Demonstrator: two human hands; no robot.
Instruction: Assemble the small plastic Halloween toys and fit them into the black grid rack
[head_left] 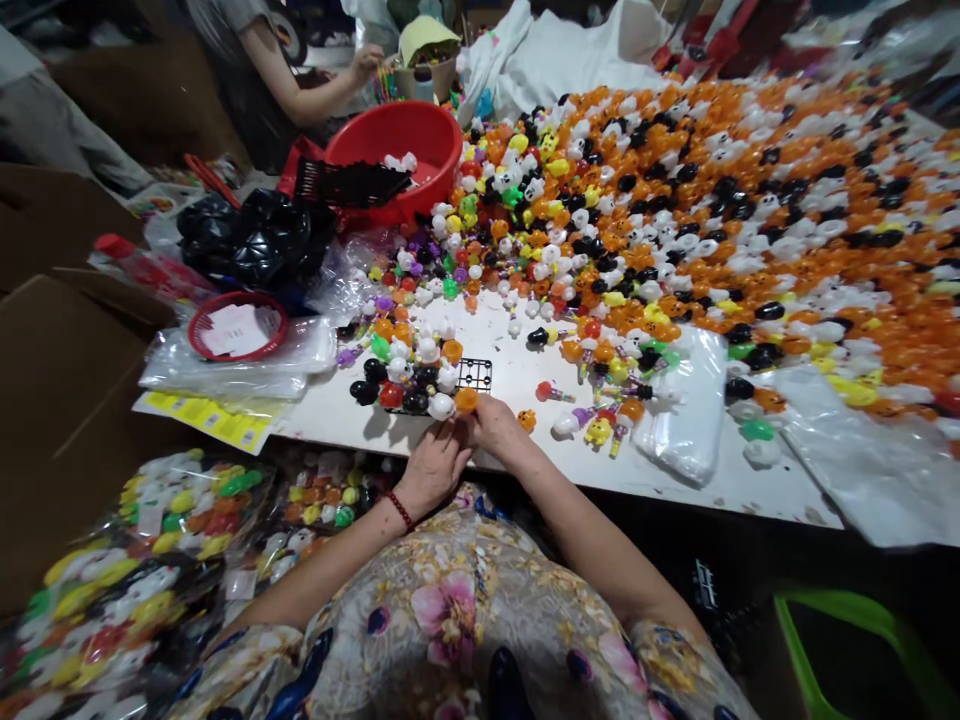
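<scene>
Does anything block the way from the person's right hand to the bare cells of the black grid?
Nothing visible does: the bare part of the black grid lies just beyond the right hand. An orange piece is at the fingertips, on the near side.

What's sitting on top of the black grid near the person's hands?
A cluster of small toys in black, white, red, orange and green sits over the black grid. Its right end shows bare; the part beneath the toys is covered, so its extent is unclear.
</scene>
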